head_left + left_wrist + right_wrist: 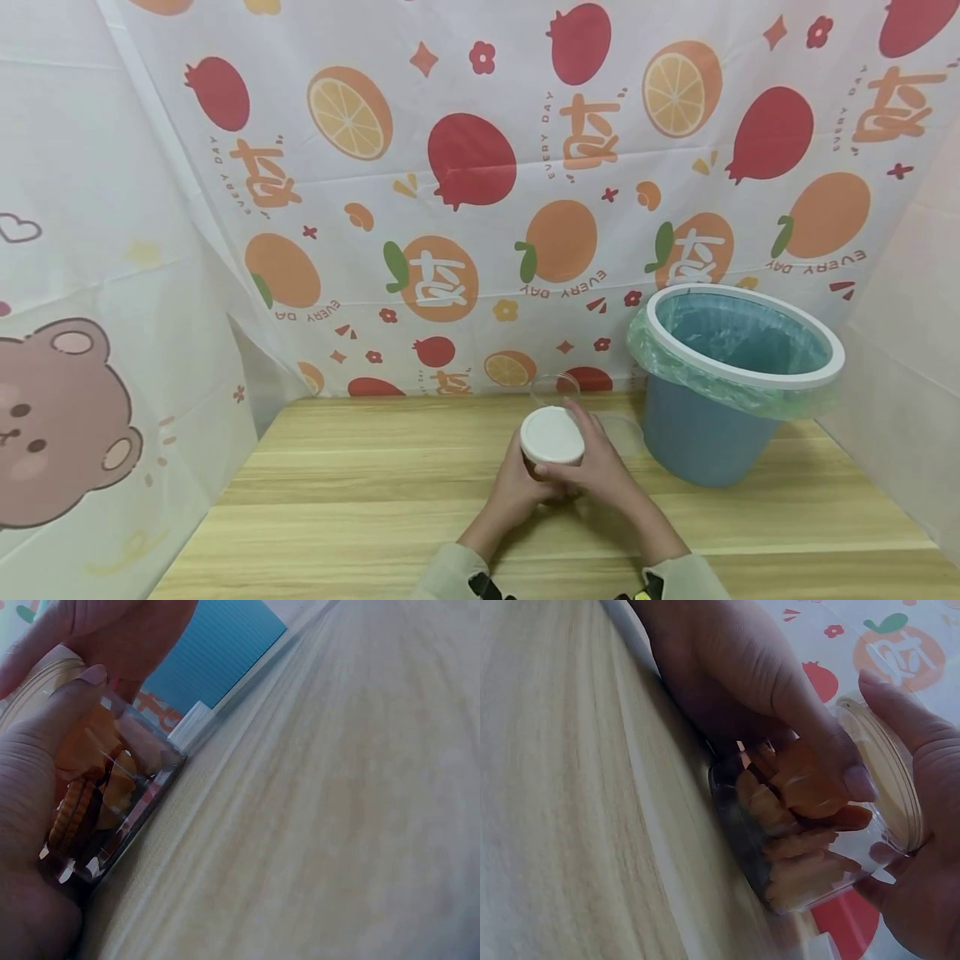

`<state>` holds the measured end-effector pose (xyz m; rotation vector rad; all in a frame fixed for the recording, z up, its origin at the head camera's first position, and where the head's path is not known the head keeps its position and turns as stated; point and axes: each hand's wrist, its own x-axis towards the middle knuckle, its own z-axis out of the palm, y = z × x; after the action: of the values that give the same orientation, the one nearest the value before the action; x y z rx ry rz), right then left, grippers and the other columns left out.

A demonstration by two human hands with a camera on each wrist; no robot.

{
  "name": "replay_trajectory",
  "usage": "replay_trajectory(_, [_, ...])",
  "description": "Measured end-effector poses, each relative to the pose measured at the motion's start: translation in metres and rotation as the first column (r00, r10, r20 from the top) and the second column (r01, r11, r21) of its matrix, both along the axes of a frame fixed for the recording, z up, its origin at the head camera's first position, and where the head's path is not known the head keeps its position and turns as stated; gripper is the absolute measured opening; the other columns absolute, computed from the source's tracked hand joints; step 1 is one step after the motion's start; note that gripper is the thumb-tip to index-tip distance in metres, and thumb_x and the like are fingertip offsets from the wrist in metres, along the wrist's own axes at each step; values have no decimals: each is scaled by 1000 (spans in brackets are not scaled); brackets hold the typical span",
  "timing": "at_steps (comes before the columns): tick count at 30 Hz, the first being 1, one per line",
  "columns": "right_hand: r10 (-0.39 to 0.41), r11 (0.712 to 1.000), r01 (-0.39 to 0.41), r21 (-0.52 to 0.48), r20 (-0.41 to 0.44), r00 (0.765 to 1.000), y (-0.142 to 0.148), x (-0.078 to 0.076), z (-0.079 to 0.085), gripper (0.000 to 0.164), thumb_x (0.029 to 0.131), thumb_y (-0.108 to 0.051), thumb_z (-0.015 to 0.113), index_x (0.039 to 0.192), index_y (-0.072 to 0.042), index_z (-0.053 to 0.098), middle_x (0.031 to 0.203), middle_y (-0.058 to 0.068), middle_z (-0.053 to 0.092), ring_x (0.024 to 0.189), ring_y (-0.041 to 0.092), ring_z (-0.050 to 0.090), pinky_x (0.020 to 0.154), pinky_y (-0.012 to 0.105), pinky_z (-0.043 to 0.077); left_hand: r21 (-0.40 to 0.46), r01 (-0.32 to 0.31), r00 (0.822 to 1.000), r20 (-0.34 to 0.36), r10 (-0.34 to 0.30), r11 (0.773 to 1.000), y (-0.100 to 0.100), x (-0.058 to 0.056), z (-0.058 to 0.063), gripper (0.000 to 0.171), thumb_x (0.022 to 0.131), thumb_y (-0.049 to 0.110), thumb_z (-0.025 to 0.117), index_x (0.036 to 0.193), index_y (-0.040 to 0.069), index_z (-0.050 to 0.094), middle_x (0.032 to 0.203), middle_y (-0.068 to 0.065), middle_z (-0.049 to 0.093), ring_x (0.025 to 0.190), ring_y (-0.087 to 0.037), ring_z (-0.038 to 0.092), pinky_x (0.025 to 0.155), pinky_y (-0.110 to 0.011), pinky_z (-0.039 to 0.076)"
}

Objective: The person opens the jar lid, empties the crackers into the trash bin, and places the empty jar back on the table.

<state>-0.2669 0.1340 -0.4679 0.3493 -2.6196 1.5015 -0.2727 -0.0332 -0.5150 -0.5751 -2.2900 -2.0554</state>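
A clear jar [802,859] with brown biscuit-like pieces inside stands upright on the wooden table, topped by a white lid [552,435]. My left hand [516,483] wraps round the jar's body, its thumb [67,712] lying along the clear side. From the right, my right hand [600,467] grips the lid's rim, thumb at the near side and fingers toward the far side. Part of the lid is hidden under the right hand in the right wrist view.
A blue bin [705,433] with a white rim and green liner stands close on the right. Behind the jar is a clear round piece [555,387], hard to make out. A fruit-print cloth [420,200] hangs along the table's back edge.
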Motion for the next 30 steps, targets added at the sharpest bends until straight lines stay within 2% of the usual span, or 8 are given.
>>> replay_trajectory(3, [-21, 1000, 21, -21, -5, 1000, -2, 0, -2, 112, 69, -39, 93, 159, -20, 29, 154, 15, 41, 132, 34, 50, 108, 57, 42, 8, 3, 1000, 1, -3, 1000, 0, 0, 0, 101, 74, 12, 88, 156, 16, 29, 150, -9, 48, 136, -25, 48, 109, -24, 42])
replay_trajectory(7, [-10, 1000, 10, -25, 2, 1000, -1, 0, -2, 111, 71, -41, 92, 159, -22, 28, 156, 14, 39, 134, 34, 49, 109, 57, 41, 8, 1, 1000, -6, -1, 1000, 0, 0, 0, 100, 74, 11, 87, 155, 16, 29, 149, -9, 48, 136, -25, 48, 110, -26, 42])
replay_trajectory(13, [73, 996, -75, 39, 48, 996, 9, -1, 2, 104, 80, -47, 83, 161, -24, 22, 162, 13, 31, 141, 35, 42, 112, 61, 39, -30, -11, 1000, -2, 11, 999, 0, 1, 2, 102, 74, 21, 91, 155, 22, 30, 151, -3, 46, 138, -21, 46, 115, -35, 38])
replay_trajectory(19, [134, 985, -141, 99, 74, 988, 21, 0, 11, 99, 83, -49, 80, 161, -25, 25, 163, 11, 31, 146, 36, 38, 114, 64, 35, -40, -25, 1000, 11, 25, 999, 1, 3, 4, 103, 73, 26, 92, 155, 23, 30, 149, -1, 48, 138, -19, 46, 115, -32, 38])
replay_trajectory(24, [126, 984, -132, 122, 59, 990, 27, 2, 17, 94, 83, -49, 80, 159, -22, 31, 162, 11, 36, 148, 38, 36, 114, 67, 33, -27, -25, 1000, 10, 25, 999, 2, 3, 5, 100, 74, 25, 92, 154, 24, 32, 149, -1, 48, 137, -18, 46, 113, -28, 39])
replay_trajectory(30, [107, 984, -110, 138, 30, 994, 32, 0, 16, 93, 80, -49, 83, 156, -20, 37, 158, 13, 42, 145, 40, 40, 113, 65, 36, -2, -20, 1000, -8, 20, 1000, 3, 3, 4, 98, 74, 21, 91, 154, 21, 33, 149, -3, 48, 136, -21, 47, 111, -25, 40])
